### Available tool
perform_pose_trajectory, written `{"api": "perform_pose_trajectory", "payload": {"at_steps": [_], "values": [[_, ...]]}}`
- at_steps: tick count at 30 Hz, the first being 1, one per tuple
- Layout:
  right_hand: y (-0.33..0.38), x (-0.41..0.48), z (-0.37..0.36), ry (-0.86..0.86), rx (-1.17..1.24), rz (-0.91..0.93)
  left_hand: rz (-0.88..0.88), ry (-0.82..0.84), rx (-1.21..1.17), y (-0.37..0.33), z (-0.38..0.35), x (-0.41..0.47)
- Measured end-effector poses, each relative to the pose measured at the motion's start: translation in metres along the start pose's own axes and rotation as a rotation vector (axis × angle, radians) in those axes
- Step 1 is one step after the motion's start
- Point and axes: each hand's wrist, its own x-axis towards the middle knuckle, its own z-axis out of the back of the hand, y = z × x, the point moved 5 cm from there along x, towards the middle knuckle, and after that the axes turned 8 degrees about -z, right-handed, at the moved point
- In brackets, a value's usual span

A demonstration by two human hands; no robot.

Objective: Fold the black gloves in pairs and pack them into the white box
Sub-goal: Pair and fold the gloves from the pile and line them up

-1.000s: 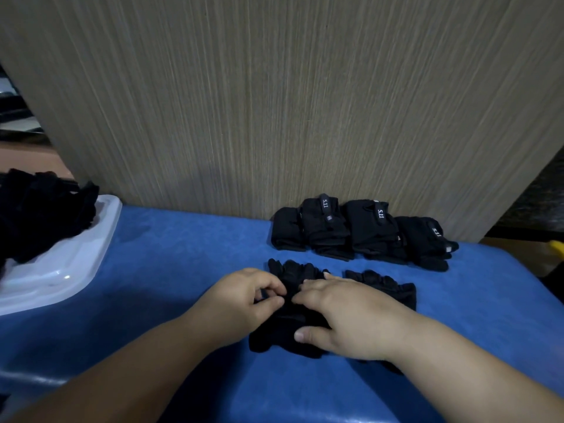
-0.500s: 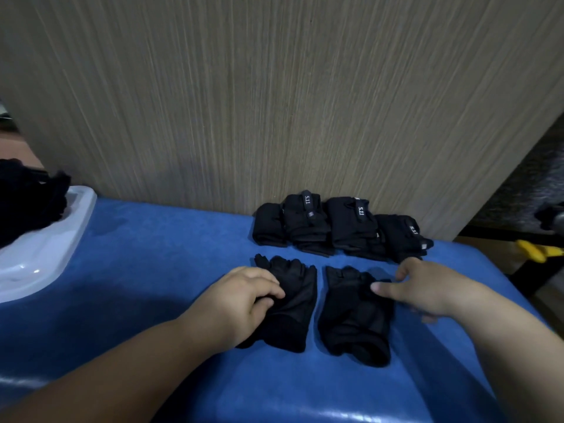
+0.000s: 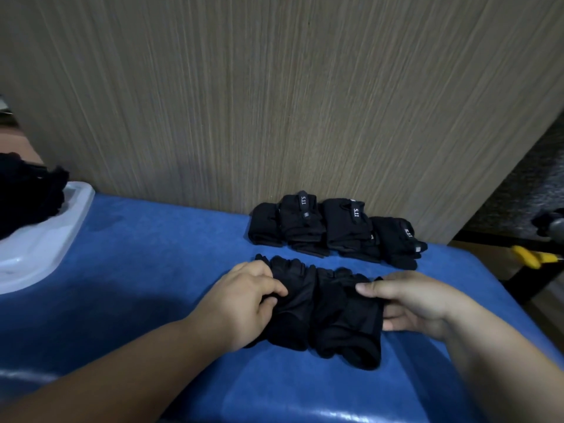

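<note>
Two black gloves lie flat side by side on the blue table, fingers pointing away from me: the left glove [image 3: 294,312] and the right glove [image 3: 345,322]. My left hand [image 3: 244,303] pinches the left glove's left edge. My right hand [image 3: 412,303] grips the right glove's right edge, thumb on top and fingers beneath. Behind them a row of folded glove pairs [image 3: 332,228] rests against the wooden panel. The white box [image 3: 39,248] sits at the far left with a heap of black gloves [image 3: 27,196] in it.
A wooden panel [image 3: 274,102] stands upright along the table's back edge. The blue table [image 3: 137,270] drops off at the right, where a yellow-handled tool [image 3: 531,257] lies lower down.
The two gloves, first overlapped under both hands, were spread apart. My right hand swung out to the right, then came back and took hold of the right glove's edge.
</note>
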Motion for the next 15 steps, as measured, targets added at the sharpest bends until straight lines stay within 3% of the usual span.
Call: {"api": "perform_pose_trajectory", "payload": {"at_steps": [3, 15], "values": [[0.001, -0.003, -0.002, 0.038, -0.041, 0.006, -0.016, 0.026, 0.007, 0.001, -0.001, 0.000], [0.046, -0.008, -0.057, 0.058, 0.385, 0.359, 0.131, 0.052, -0.173, 0.012, 0.003, 0.001]]}}
